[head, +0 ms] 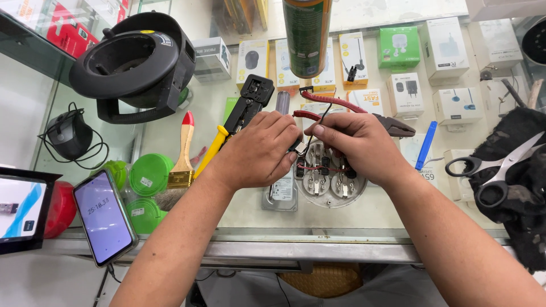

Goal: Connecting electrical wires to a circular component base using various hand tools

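A round grey socket base [330, 182] with metal contacts and red wires lies on the glass counter. My left hand [256, 150] and my right hand [355, 145] meet just above it, fingertips pinching thin black and red wires at its top edge. Red-handled pliers [352, 111] lie right behind my right hand. A crimping tool with yellow and black handles [239, 116] lies behind my left hand. What sits between my fingertips is mostly hidden.
A black round reel housing [136, 62] stands at back left. A paintbrush [183, 153], green lids [149, 173], a phone [105, 216] and a mouse [68, 135] lie left. Scissors [495, 165] rest on black cloth at right. A blue tool [425, 145] and boxed goods lie under glass. A spray can [307, 34] hangs above.
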